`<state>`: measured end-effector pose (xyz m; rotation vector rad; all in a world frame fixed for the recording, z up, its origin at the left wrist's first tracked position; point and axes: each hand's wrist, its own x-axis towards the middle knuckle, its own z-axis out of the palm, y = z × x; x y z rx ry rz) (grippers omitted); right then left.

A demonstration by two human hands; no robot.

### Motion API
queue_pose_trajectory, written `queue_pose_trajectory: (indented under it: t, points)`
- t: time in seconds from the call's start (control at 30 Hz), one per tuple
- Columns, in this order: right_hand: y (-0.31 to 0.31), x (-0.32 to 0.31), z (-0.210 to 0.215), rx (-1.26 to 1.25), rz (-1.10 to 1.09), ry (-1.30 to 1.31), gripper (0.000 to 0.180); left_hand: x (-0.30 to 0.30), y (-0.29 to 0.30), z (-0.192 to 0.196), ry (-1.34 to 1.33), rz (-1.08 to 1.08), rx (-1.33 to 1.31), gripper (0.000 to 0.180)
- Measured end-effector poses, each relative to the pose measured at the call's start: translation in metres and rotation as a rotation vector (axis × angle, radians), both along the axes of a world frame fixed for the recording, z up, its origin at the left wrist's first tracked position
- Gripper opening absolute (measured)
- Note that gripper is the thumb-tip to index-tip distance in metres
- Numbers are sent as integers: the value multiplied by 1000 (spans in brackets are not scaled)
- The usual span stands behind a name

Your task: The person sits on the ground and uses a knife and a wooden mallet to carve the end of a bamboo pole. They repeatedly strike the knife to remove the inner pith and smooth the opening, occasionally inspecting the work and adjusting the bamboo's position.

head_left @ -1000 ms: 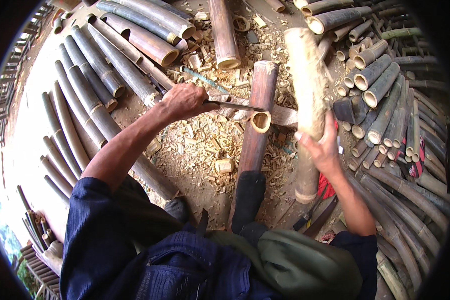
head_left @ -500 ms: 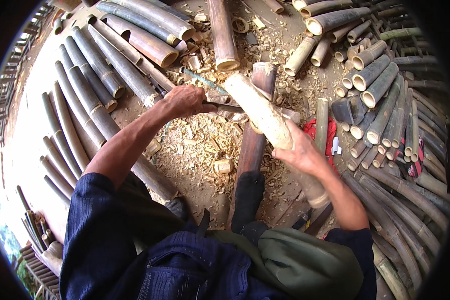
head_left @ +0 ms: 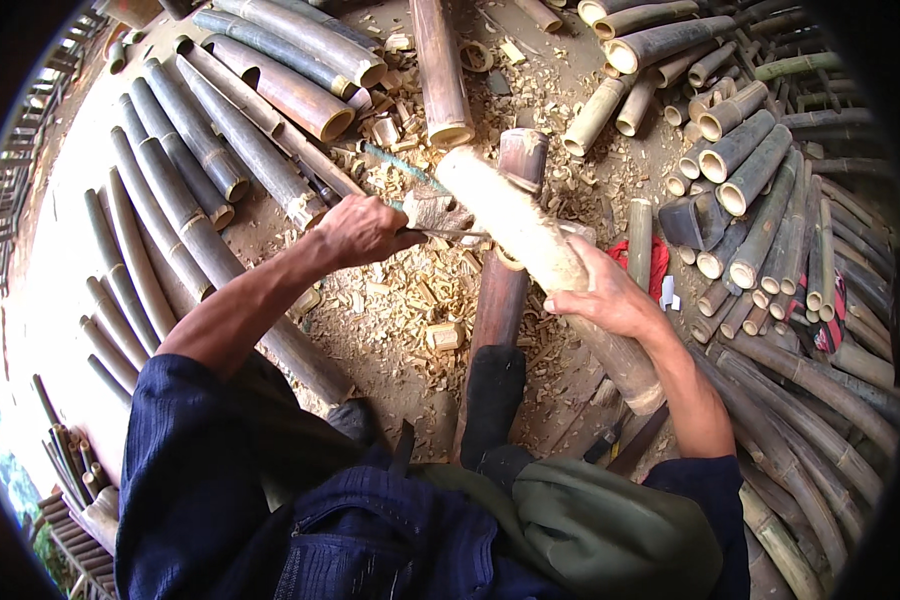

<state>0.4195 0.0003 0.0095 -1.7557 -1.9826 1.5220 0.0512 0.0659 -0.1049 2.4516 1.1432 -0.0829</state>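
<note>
My left hand [head_left: 358,232] is closed on the handle of a knife. Its narrow blade [head_left: 455,234] points right, and the tip reaches the side of a bamboo tube [head_left: 505,212]. Pale and stripped on its far half, the tube keeps a brownish skin on the near end. My right hand [head_left: 612,292] grips it around the middle, holding it at a slant with the far end toward the left. Beneath the tube lies a dark reddish-brown bamboo pole [head_left: 500,308], with my foot in a black covering [head_left: 494,385] against it.
Wood shavings [head_left: 410,300] litter the ground between my feet. Long bamboo poles [head_left: 185,185] lie fanned out at the left. Cut bamboo tubes [head_left: 760,170] are piled at the right, beside a dark container [head_left: 692,222] and a red cloth [head_left: 658,265]. Another tube [head_left: 438,75] lies straight ahead.
My left hand has come a little nearer to me with the knife, whose blade now shows thinner. The bamboo tube's far end has shifted slightly left; my right hand keeps its grip.
</note>
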Motion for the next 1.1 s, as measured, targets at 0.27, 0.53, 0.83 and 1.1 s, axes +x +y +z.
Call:
queue_pose_trajectory:
  t: [0.27,0.53,0.83,1.1]
  points:
    - [-39,33,15,108,-416,334,97,43,-24,5,-112,17,-156,72]
    - [-83,47,20,302,-559,169,80,67,14,13,-90,104,-160,61]
    - [-106,60,14,189,-516,138,78,43,-35,21,-120,67,-4,32]
    - [-66,117,17,685,430,-328,86,53,-39,23,179,22,-120,17]
